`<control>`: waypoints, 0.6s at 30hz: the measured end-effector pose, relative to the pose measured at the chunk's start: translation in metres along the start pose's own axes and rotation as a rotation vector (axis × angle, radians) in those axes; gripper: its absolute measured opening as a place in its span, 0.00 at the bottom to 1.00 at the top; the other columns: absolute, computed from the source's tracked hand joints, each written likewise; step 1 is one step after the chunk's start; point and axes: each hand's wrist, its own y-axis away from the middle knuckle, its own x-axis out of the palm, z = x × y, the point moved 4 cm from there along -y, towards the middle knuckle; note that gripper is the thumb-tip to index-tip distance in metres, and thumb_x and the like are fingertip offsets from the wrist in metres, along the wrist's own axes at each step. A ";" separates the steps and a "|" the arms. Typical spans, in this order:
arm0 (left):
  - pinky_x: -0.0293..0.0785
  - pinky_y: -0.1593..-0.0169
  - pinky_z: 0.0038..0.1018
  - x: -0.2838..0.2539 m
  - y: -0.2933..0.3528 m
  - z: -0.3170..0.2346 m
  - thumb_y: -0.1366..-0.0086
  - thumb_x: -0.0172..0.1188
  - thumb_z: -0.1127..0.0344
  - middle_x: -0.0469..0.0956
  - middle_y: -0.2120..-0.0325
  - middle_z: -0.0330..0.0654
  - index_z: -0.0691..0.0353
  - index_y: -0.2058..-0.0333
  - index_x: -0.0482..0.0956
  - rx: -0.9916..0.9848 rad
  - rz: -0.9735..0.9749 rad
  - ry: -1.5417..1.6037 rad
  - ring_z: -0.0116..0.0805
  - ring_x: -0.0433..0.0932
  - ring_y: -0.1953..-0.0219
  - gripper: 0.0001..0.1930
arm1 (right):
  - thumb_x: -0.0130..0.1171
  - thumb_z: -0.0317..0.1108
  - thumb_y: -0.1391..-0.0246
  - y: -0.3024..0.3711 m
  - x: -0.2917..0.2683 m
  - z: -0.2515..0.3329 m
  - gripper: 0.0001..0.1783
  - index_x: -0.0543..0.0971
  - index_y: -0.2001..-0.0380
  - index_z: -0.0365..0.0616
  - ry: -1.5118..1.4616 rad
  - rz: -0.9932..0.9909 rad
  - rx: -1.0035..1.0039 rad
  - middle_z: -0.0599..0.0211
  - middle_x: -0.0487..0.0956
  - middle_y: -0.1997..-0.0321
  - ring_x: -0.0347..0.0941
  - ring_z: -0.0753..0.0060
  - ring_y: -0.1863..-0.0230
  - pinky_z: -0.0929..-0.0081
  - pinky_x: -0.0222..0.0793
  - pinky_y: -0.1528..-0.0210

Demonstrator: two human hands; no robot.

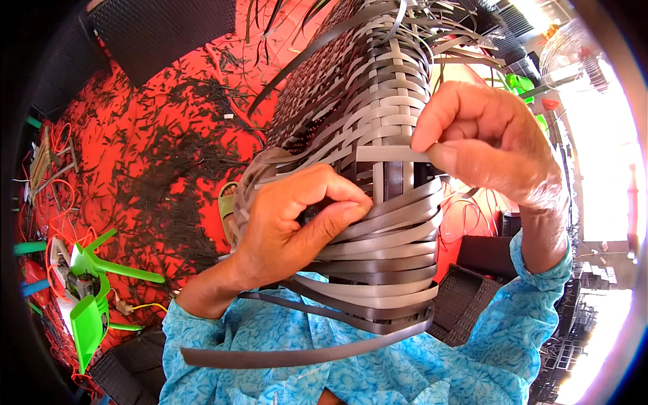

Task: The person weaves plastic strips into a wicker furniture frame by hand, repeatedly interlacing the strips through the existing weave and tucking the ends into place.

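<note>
A long wicker piece (393,101) of flat grey and dark brown plastic strips stands before me, its near end wrapped in curved strips. Between the thumb and index finger of my right hand (496,138) is the end of a light grey flat strip (388,154), lying across upright strips. My left hand (297,226) is closed in a pinch at the left edge of the lower curved strips (398,219), where a grey strip comes out from the fingertips. Below, a loose dark strip (297,356) sticks out to the left across my blue patterned clothing.
The red floor (155,47) is littered with dark strip scraps (169,175). Dark woven panels (162,34) stand at the far left. A bright green plastic object (91,317) lies among cords at the left. At the far right stands a fan (580,57); loose strip ends (459,44) fan out at the back.
</note>
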 end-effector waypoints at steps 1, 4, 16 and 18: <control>0.71 0.65 0.22 0.001 0.000 0.002 0.39 0.59 0.73 0.78 0.72 0.41 0.68 0.67 0.78 -0.034 0.000 0.025 0.27 0.76 0.69 0.04 | 0.52 0.27 0.56 0.003 0.000 0.000 0.10 0.73 0.68 0.35 0.037 -0.011 0.033 0.79 0.65 0.84 0.57 0.91 0.84 0.88 0.48 0.83; 0.71 0.62 0.19 0.003 0.001 0.010 0.37 0.57 0.71 0.78 0.71 0.38 0.69 0.66 0.77 -0.178 -0.027 0.170 0.21 0.74 0.67 0.05 | 0.47 0.26 0.60 0.003 0.000 -0.001 0.12 0.72 0.69 0.33 0.014 0.048 0.085 0.80 0.63 0.86 0.54 0.91 0.87 0.87 0.45 0.84; 0.72 0.60 0.17 0.011 0.002 0.019 0.37 0.58 0.70 0.80 0.66 0.36 0.68 0.56 0.77 -0.360 -0.055 0.450 0.18 0.75 0.64 0.11 | 0.47 0.28 0.64 -0.003 0.001 0.006 0.10 0.69 0.73 0.36 -0.047 0.005 0.095 0.82 0.61 0.89 0.50 0.91 0.87 0.85 0.39 0.85; 0.72 0.60 0.17 0.012 0.003 0.019 0.37 0.59 0.70 0.80 0.66 0.36 0.69 0.56 0.77 -0.346 -0.060 0.415 0.18 0.75 0.65 0.12 | 0.47 0.28 0.63 -0.004 0.004 0.007 0.10 0.69 0.73 0.36 -0.070 0.011 0.108 0.83 0.61 0.88 0.50 0.91 0.86 0.86 0.40 0.84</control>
